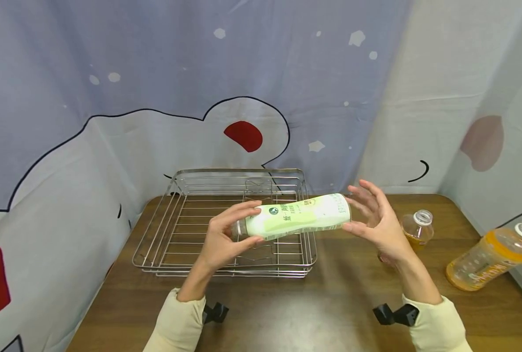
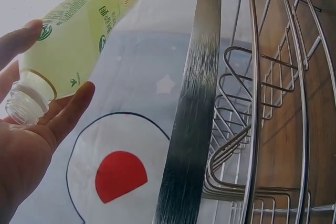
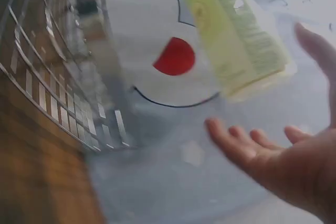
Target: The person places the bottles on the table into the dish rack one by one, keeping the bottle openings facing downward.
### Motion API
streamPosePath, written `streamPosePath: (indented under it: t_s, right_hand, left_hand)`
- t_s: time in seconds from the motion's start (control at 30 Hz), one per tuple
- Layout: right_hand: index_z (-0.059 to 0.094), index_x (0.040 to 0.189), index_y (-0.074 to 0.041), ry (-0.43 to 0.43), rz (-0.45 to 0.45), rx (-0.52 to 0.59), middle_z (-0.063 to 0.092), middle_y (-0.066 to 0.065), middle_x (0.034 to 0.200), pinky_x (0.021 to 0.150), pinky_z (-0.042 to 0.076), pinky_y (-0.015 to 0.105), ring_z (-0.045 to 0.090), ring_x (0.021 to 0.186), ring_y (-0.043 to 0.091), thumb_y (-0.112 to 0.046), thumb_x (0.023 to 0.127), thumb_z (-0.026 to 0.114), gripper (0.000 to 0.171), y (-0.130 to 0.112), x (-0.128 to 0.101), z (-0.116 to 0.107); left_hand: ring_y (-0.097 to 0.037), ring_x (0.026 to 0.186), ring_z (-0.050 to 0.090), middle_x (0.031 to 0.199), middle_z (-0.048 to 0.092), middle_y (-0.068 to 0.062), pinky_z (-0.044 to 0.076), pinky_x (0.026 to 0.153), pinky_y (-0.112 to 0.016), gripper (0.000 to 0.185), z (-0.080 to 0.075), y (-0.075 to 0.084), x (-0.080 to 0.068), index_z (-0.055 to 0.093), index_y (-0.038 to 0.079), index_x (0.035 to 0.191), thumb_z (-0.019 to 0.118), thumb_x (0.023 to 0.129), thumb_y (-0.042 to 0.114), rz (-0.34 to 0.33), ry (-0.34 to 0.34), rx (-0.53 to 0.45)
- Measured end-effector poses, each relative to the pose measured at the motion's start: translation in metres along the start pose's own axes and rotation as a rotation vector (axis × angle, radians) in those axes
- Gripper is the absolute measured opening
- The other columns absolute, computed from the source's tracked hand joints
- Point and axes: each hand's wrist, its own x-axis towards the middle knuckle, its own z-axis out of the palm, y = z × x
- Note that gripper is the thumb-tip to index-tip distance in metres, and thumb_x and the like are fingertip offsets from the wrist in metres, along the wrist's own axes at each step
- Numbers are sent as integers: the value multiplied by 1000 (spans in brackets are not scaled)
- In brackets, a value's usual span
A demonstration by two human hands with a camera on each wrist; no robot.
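We hold a pale green plastic bottle (image 1: 293,221) lying on its side in the air above the front edge of a wire rack (image 1: 172,230). Our left hand (image 1: 225,239) curls its fingers (image 1: 243,209) and thumb round the clear ribbed neck, which the left wrist view shows uncapped. Our right hand (image 1: 377,220) is spread at the bottle's flat base, fingers (image 1: 366,193) straight and fanned, with the thumb touching the lower rim of the base; the right wrist view is blurred and shows the palm open just below the base. The bottle's smooth label bears green print. The rack is shiny bent steel, rectangular, with thin parallel bars, set on the dark wood-grain desk (image 1: 287,313) toward its back left corner. Near the right edge stand 2 clear bottles of orange drink: a small 1 (image 1: 417,230) upright just behind our right wrist, and a larger 1 (image 1: 489,256) leaning.
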Motion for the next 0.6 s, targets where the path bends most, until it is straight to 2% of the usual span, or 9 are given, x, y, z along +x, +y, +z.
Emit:
streamPosePath:
  t_s: [0.13, 0.23, 0.33, 0.6]
  right_hand:
    - [28, 149, -7, -35, 11, 386, 43, 13, 144, 90, 54, 36, 55, 121, 22, 16, 87, 60, 74, 23, -3, 2]
    - [27, 149, -6, -54, 27, 552, 44, 12, 142, 91, 53, 44, 58, 115, 23, 12, 89, 59, 70, 36, -4, 8]
    - [32, 146, -6, -48, 32, 628, 47, 11, 139, 91, 53, 48, 60, 112, 24, 11, 89, 57, 65, 43, -4, 16]
    - [41, 138, -6, -46, -5, 716, 51, 13, 132, 88, 54, 50, 61, 110, 27, 18, 89, 51, 56, 49, -5, 23]
  left_hand:
    - [-33, 121, 55, 125, 59, -30, 54, 83, -24, 56, 1, 0, 0, 67, -8, 116, 80, 64, -22, -6, 4, -16]
    - [-35, 122, 55, 125, 59, -31, 53, 87, -25, 55, 2, 0, 1, 67, -8, 116, 80, 64, -23, -5, 1, -29]
    - [-36, 122, 54, 124, 58, -32, 51, 90, -26, 55, 4, -1, 1, 66, -9, 115, 80, 64, -23, -4, -4, -35]
    - [-31, 122, 55, 125, 59, -29, 52, 90, -26, 53, 5, -4, -1, 66, -9, 116, 79, 66, -21, -15, -17, -32]
